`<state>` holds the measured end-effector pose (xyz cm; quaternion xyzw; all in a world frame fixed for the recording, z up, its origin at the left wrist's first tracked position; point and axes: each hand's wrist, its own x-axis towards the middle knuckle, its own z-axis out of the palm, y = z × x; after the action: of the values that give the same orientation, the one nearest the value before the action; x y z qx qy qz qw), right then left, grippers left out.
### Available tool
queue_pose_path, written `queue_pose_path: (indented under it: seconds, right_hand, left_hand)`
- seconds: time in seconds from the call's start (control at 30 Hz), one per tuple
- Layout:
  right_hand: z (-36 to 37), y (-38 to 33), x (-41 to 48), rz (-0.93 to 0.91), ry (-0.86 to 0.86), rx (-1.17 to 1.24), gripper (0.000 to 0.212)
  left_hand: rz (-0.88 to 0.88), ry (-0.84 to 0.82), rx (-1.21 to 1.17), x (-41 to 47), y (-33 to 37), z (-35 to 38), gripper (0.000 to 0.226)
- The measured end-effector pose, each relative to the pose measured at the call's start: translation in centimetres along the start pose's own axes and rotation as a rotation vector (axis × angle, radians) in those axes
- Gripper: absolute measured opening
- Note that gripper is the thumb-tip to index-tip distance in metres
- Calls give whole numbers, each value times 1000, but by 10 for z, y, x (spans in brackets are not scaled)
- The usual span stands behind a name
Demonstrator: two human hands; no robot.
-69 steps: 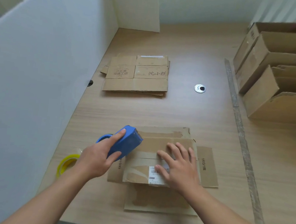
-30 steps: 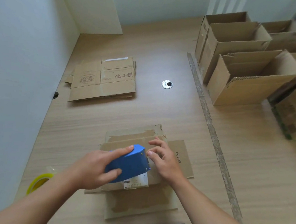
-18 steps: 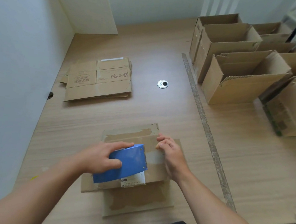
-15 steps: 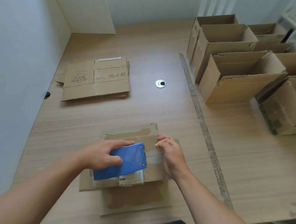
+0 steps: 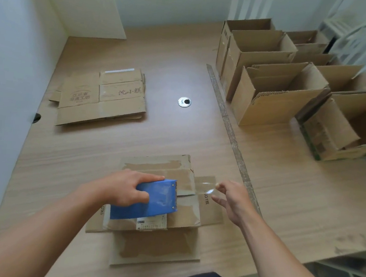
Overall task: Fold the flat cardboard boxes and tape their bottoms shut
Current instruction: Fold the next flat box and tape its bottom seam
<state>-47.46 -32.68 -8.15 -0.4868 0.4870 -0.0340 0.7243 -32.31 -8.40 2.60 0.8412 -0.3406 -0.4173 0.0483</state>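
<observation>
A white partition (image 5: pixel 11 55) runs along the desk's left edge. Near the far left corner lies a stack of flat boxes (image 5: pixel 103 99), set out of the working area and probably the supply not yet folded. At the near edge, the left hand (image 5: pixel 125 188) curls round a blue tape dispenser (image 5: pixel 149 200) and holds it down on the box (image 5: pixel 159 165) in work. That box's flaps are folded in toward a middle seam, and the pressure likely keeps them closed. From the dispenser a strip of clear tape (image 5: pixel 206 186) runs right along the seam to the right hand (image 5: pixel 233 201). Its thumb and forefinger appear to pinch the free end (blur leaves some doubt) and its other fingers are splayed. Drawn past the box's side, the tape can wrap that edge. Further right are a cable grommet (image 5: pixel 184 102) and a worn strip (image 5: pixel 230 129) running far to near. Assembled boxes (image 5: pixel 268 106) stand open-topped by the right edge, seemingly finished. The desk (image 5: pixel 132 142) is pale wood-grain, with a white wall (image 5: pixel 168 3) behind it.
</observation>
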Motion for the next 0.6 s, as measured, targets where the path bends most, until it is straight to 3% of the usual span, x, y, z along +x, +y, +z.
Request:
queue_pose_path:
  seconds: [0.1,0.27,0.47,0.6]
  right_hand:
    - [-3,9,2,84,-50,-112,12]
    - [5,27,4,183,-127,-292,19]
    - [22,41,6,133,-82,-450,25]
    - [29,38,4,17,-55,-791,34]
  left_hand:
    - [-20,-4,-6,3,1,-4,72]
    - [-37,-20,-13,6,5,-9,74]
    - [-58,-42,5,6,10,-11,75]
    - [-58,-46,15,7,13,-11,76]
